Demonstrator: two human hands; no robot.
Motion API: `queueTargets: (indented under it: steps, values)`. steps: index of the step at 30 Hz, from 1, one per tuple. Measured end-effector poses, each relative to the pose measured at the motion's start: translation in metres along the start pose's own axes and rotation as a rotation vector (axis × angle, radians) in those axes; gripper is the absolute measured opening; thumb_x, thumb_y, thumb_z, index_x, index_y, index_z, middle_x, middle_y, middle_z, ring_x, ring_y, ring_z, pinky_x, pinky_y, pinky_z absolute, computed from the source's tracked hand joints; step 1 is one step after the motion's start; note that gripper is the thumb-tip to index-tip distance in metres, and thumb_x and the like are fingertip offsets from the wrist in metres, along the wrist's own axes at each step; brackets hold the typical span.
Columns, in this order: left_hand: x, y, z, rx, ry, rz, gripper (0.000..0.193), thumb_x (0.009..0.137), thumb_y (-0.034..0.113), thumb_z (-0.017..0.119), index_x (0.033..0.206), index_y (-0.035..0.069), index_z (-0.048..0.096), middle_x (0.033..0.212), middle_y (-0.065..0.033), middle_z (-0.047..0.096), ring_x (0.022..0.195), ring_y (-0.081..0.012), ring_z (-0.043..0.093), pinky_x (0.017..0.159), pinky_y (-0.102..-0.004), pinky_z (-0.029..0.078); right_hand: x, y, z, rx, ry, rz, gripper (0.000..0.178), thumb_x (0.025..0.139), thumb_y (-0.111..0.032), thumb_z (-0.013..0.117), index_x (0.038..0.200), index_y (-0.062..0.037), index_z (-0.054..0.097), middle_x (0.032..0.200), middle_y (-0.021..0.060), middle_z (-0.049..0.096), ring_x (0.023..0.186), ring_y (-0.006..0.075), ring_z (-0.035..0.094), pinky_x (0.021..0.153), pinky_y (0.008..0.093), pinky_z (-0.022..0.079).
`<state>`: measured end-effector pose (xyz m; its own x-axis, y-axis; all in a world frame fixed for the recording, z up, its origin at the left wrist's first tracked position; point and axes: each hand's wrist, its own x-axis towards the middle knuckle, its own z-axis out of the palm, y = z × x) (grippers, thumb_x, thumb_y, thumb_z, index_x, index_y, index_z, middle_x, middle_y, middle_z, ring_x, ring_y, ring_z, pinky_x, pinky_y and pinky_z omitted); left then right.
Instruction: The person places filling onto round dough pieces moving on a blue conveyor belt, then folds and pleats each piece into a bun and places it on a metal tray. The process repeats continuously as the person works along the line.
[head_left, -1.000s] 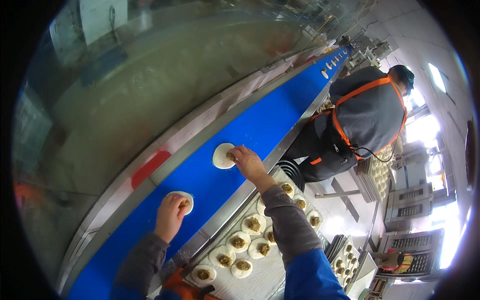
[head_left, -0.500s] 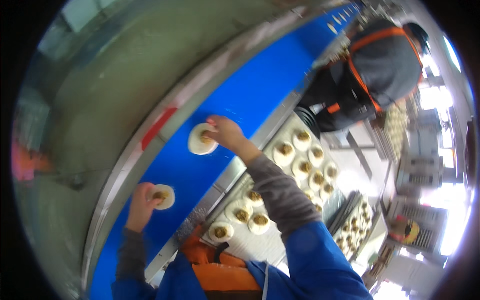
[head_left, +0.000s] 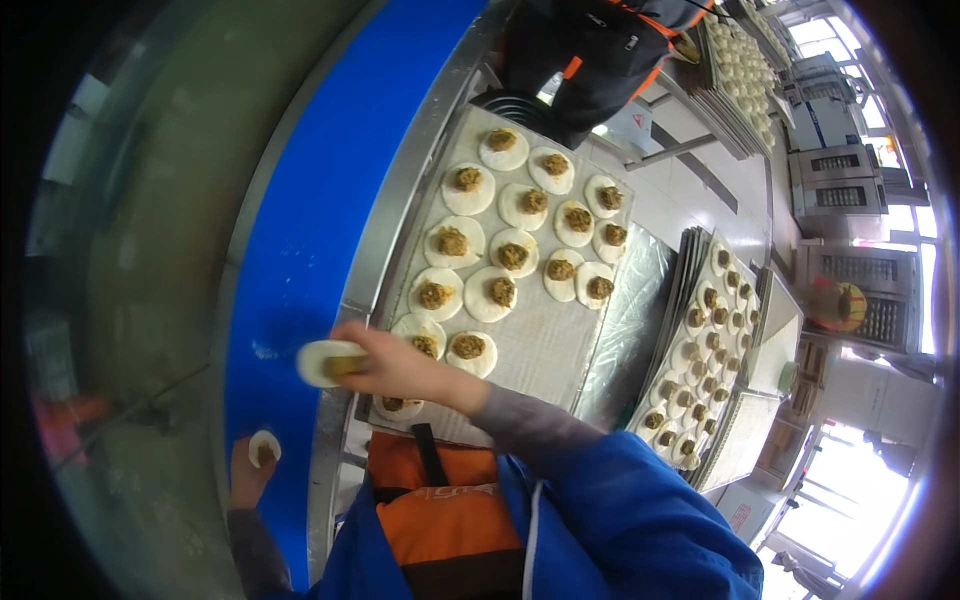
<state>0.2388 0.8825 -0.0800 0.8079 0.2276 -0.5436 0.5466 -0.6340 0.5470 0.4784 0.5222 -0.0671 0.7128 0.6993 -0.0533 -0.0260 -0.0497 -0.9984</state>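
Note:
My right hand (head_left: 385,362) pinches a flat white dough round (head_left: 318,361) with brown filling on it, held over the near edge of the blue conveyor belt (head_left: 330,150), beside the tray. Lower down, over the belt, my left hand (head_left: 247,472) is closed around a smaller-looking dough round (head_left: 264,441), filling showing in its middle. Its fingers are partly hidden. To the right of the belt lies a lined tray (head_left: 540,370) bearing several dough rounds (head_left: 453,242), each topped with a clump of filling. My right forearm crosses the tray's near corner.
A metal rail (head_left: 385,215) runs between belt and tray. Farther right, a stack of trays (head_left: 690,380) carries more filled rounds. A person in dark clothes with orange straps (head_left: 570,60) stands beyond the tray. Racks and oven-like cabinets (head_left: 850,280) line the far right.
The view has turned, bringing the whole tray into sight. My right hand, holding its round, has come from over the belt to its tray-side edge. My left hand still holds a round over the belt.

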Motion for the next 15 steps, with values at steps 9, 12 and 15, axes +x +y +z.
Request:
queueTargets:
  steps: [9, 12, 15]
  values:
    - [-0.04, 0.117, 0.019, -0.719, -0.081, -0.086, 0.049, 0.087, -0.003, 0.053, 0.136, 0.001, 0.049, 0.12, -0.0093, 0.061, 0.109, -0.0191, 0.061, 0.094, -0.0327, 0.051, -0.202, 0.045, -0.149, 0.371, 0.68, 0.518, 0.045, 0.094, -0.022, 0.07, 0.13, 0.0011, 0.057, 0.117, 0.013, 0.067, 0.106, 0.0218, 0.065, 0.094, 0.0364, 0.052]
    - [-0.027, 0.182, 0.075, -0.93, -0.329, 0.061, 0.056, 0.086, -0.007, 0.055, 0.14, -0.001, 0.045, 0.129, -0.0104, 0.059, 0.119, -0.0209, 0.059, 0.102, -0.0354, 0.049, -0.19, 0.061, -0.157, -0.443, 0.643, 0.623, 0.05, 0.09, -0.025, 0.074, 0.13, 0.0012, 0.058, 0.11, 0.0158, 0.066, 0.1, 0.0301, 0.065, 0.093, 0.0393, 0.051]
    - [-0.017, 0.243, 0.134, -0.896, -0.599, -0.025, 0.064, 0.089, -0.005, 0.062, 0.148, 0.001, 0.038, 0.133, -0.0126, 0.058, 0.12, -0.0212, 0.06, 0.101, -0.035, 0.051, -0.192, 0.063, -0.153, -0.889, 0.753, 0.329, 0.059, 0.085, -0.029, 0.077, 0.131, 0.0009, 0.056, 0.105, 0.0178, 0.064, 0.097, 0.0367, 0.063, 0.091, 0.0424, 0.051]
